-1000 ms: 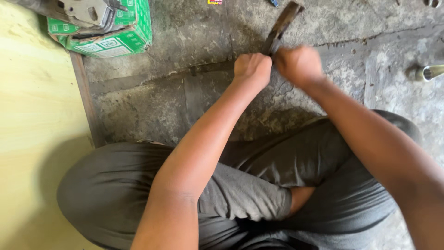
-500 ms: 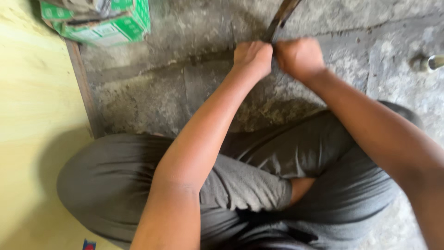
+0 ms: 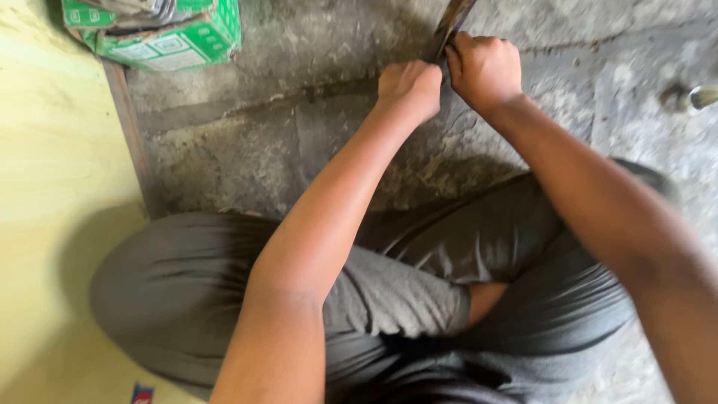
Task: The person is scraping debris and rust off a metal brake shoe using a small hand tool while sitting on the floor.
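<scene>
Left hand (image 3: 409, 86): fisted, apparently clamped on the flat metal bar (image 3: 451, 22).
Right hand (image 3: 485, 69): fisted around it.
Bar position: slanted over concrete floor (image 3: 247, 142), top edge.
Risk: knuckles likely pinched if grip is lost.

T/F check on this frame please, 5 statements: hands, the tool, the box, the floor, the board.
1. Both hands are closed on the same dark flat tool. True: the left hand and the right hand grip the dark flat tool side by side.
2. The green cardboard box lies between the two hands. False: it sits at the upper left, well away from them.
3. The floor is rough grey concrete. True.
4. The person is standing upright. False: they sit cross-legged in grey trousers.
5. A pale yellow board lies on the right. False: it runs along the left edge.
</scene>
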